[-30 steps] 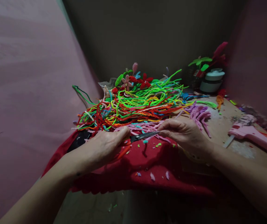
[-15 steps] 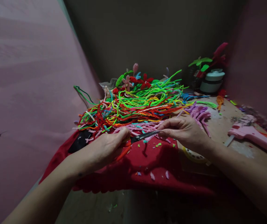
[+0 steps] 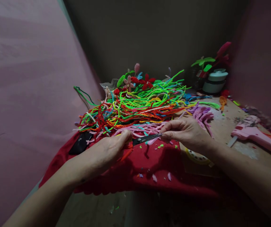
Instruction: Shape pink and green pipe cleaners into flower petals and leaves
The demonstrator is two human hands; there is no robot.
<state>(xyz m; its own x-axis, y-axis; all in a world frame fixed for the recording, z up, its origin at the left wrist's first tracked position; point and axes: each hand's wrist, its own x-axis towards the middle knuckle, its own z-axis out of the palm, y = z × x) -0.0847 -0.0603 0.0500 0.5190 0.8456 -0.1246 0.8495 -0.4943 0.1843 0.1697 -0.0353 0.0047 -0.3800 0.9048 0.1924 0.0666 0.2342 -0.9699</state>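
Observation:
My left hand (image 3: 111, 146) is closed round a small pair of scissors (image 3: 146, 138), whose dark blades point right; red-orange shows by the fingers, perhaps the handles or a pipe cleaner. At the blade tips, my right hand (image 3: 184, 132) pinches with thumb and forefinger. What lies in that pinch is too small to make out. Just behind both hands spread pink pipe cleaners (image 3: 137, 128). Beyond them lies a tangled heap of green, red, orange and yellow pipe cleaners (image 3: 147, 101).
Fuzzy flowers (image 3: 147, 82) stand behind the heap. A black phone (image 3: 80, 143) lies left on the red cloth (image 3: 149, 173), among scattered clippings. At right are a pink glue gun (image 3: 256, 135), purple pipe cleaner pieces (image 3: 201, 115), a yellow-rimmed disc (image 3: 198, 157) and a lidded jar (image 3: 215, 82).
Both hands stay almost in place. The scissor blades look slightly closer together, and the camera view has shifted a little.

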